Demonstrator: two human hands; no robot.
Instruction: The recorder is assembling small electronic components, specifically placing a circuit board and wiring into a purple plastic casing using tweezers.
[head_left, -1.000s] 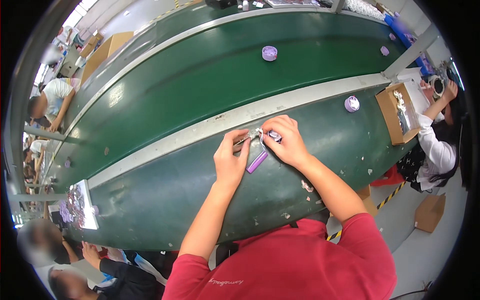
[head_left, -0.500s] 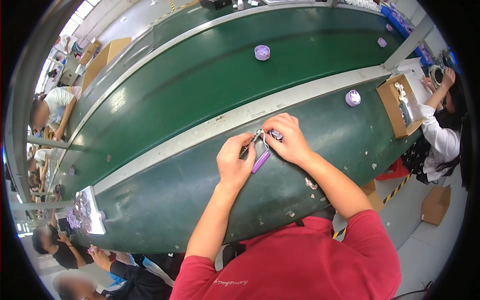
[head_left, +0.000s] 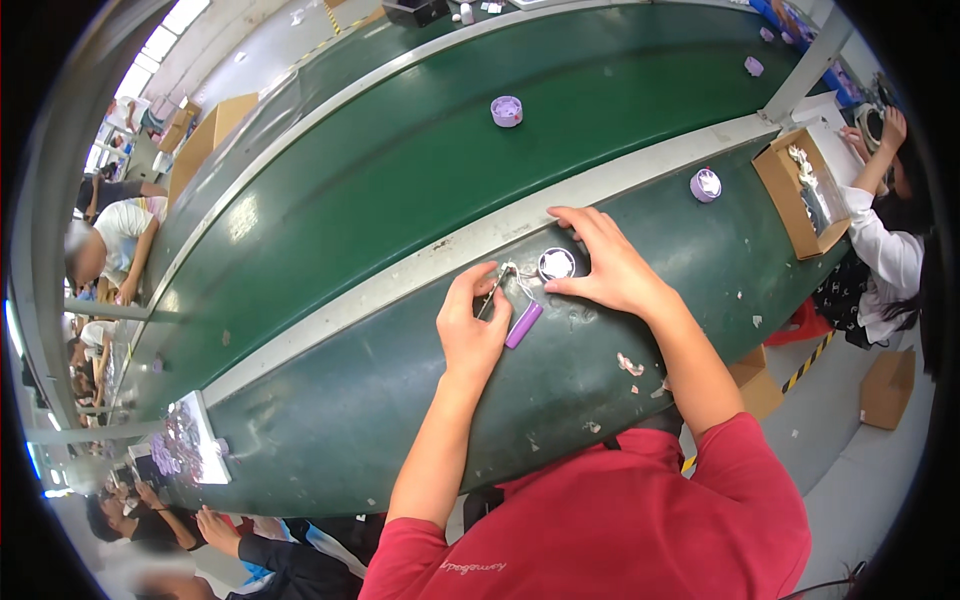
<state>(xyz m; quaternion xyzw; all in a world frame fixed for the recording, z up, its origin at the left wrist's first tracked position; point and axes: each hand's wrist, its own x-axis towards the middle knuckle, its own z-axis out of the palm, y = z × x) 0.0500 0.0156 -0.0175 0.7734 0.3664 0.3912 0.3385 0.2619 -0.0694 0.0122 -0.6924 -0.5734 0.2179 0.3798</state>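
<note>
My left hand [head_left: 470, 325] pinches a thin, small circuit board [head_left: 490, 299] between thumb and fingers, tilted on edge over the green bench. From its upper end, thin pale wires [head_left: 523, 283] run to a purple cylinder [head_left: 524, 325], which looks like a battery and lies just right of my left thumb. Beside the wires sits a round part [head_left: 556, 264] with a dark rim and a white middle. Around its right side my right hand [head_left: 617, 268] is open, thumb and fingers apart. The thumb tip is close to the part's near edge; whether they touch I cannot tell.
A lilac round case [head_left: 706, 185] stands on the bench to the right, near an open cardboard box [head_left: 803, 195]. Beyond the metal rail [head_left: 400, 258], another lilac case [head_left: 507, 111] sits on the green belt. A white tray [head_left: 213, 447] holds lilac parts at left. Co-workers sit at both sides.
My right hand has come away from the board and wires, shifted right and spread its fingers, baring the round part. My left hand keeps its pinch. The whole view has shifted slightly.
</note>
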